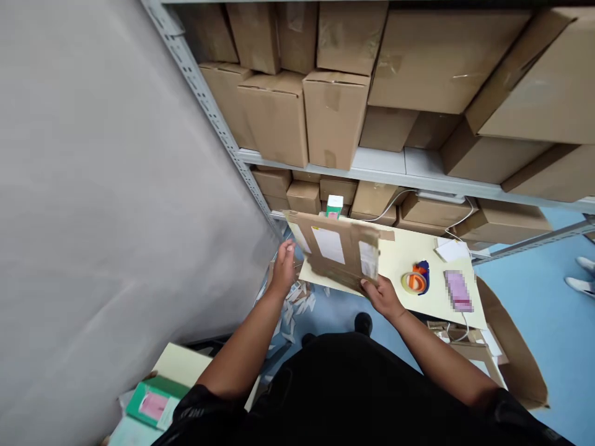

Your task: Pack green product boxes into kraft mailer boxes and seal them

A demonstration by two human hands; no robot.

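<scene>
Both my hands hold up a flat cardboard box (351, 244) in front of me, tilted and slightly blurred. White labels and brown tape show on its face. My left hand (284, 266) is closed at its left edge, the fingers partly hidden. At the lower right corner, my right hand (383, 296) grips it, thumb on the near face. Behind and below the box lies a pale tabletop (400, 248). On it, right of my right hand, rests an orange and blue tape dispenser (417, 279) with a tape roll.
A phone-like object with a blurred-out pink screen (458, 290) and a white box (450, 249) lie at the table's right. Shelves hold many cartons (334, 118). White scraps (295, 306) litter the floor. A green box (153, 402) sits lower left; an open carton (515, 353) stands right.
</scene>
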